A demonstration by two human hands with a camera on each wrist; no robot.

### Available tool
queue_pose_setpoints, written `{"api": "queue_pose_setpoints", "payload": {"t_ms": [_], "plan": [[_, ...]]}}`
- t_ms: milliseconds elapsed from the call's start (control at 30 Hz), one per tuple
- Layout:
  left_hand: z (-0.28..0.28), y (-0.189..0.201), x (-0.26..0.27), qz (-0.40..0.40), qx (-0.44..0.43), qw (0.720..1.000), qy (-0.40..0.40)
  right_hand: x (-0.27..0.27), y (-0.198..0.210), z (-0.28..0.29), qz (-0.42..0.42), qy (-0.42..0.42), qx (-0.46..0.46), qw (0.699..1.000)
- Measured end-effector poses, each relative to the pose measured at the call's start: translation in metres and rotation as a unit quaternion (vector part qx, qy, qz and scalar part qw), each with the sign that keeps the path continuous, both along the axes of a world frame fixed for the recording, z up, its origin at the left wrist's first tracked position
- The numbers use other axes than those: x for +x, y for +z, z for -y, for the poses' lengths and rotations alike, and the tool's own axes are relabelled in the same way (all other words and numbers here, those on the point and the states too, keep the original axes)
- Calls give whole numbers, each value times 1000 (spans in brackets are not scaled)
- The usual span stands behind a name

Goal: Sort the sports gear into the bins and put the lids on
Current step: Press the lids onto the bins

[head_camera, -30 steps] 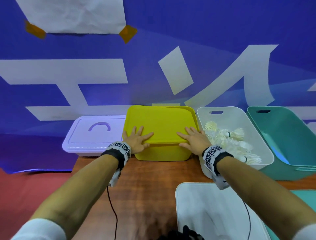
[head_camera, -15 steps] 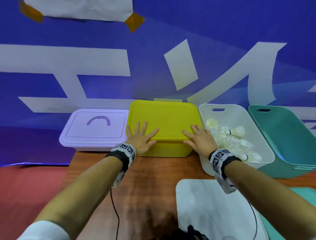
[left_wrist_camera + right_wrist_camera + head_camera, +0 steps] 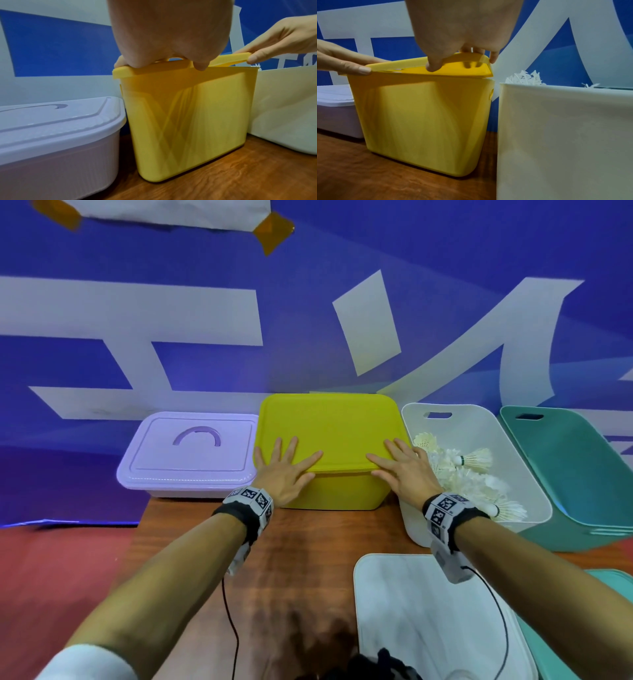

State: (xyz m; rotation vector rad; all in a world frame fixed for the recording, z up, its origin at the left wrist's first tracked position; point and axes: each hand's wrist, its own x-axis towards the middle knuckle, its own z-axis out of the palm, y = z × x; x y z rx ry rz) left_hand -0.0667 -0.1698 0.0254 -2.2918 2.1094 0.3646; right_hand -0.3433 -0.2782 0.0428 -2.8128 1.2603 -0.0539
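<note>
The yellow lid (image 3: 329, 429) lies on top of the yellow bin (image 3: 342, 491) at the back middle of the table. My left hand (image 3: 284, 470) rests flat on the lid's near left corner, fingers spread and straight. My right hand (image 3: 404, 470) lies flat on the near right corner in the same way. In the wrist views both thumbs sit against the lid's front edge (image 3: 154, 67) (image 3: 453, 69), which stands slightly off the rim. The bin's contents are hidden. Right of it, the open white bin (image 3: 479, 419) holds several shuttlecocks (image 3: 472, 474).
A purple box (image 3: 188, 453) with its lid on stands left of the yellow bin. An open teal bin (image 3: 582, 474) sits far right. A white lid (image 3: 428, 611) and a teal lid (image 3: 616, 580) lie on the wooden table (image 3: 291, 577) near me.
The yellow lid has gone from tilted and askew to nearly level on its bin. Both hands have stayed on its near corners.
</note>
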Motion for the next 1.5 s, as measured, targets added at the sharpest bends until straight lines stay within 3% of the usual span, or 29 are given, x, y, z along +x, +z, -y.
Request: {"api": "queue_pose_setpoints", "payload": {"t_ms": [533,767,933,1200,1500], "plan": [[0,15,-2,8,-4,1000,-5,-1,-4,7,91,-15,18,996],[1,16,1,12,6,1000,11,-6,-2,5,85,-18,22,996],[3,13,4,27,37,999,7,-3,-7,-1,15,-41,70,997],[7,14,2,7,43,999,5,13,7,5,-21,-100,103,989],[15,12,16,-15,62,995,81,34,-7,11,-88,-143,138,976]]}}
